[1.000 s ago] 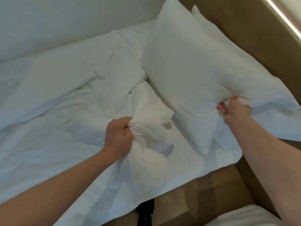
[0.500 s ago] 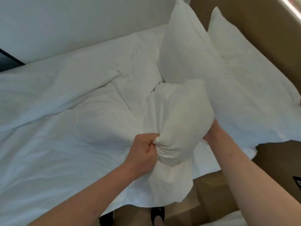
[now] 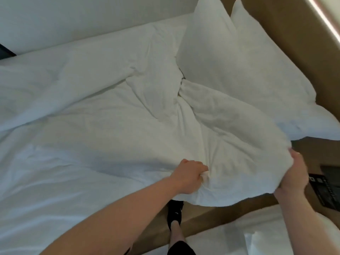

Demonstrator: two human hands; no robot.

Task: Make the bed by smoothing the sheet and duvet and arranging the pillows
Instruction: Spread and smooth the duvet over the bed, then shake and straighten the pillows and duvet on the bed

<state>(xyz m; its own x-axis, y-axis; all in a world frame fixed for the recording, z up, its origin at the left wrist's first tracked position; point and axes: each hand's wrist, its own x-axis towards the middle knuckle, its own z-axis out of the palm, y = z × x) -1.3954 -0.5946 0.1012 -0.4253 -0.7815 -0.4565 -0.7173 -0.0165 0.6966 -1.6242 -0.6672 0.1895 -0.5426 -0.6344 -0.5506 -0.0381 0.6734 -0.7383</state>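
Two pillows (image 3: 207,57) (image 3: 266,70) (both white); one duvet (image 3: 110,107); two hands (image 3: 189,176) (image 3: 294,173); seemingly one shoe (image 3: 175,210).

Bed layout seen from its near long edge.

The duvet (image 3: 95,111) covers the bed's left and middle, its near right corner lifted past the near edge between the left hand (image 3: 189,176) and right hand (image 3: 294,173). Two pillows lie at the right end: one pillow (image 3: 209,54) leans before the rear pillow (image 3: 266,70), which rests against the headboard (image 3: 287,24).
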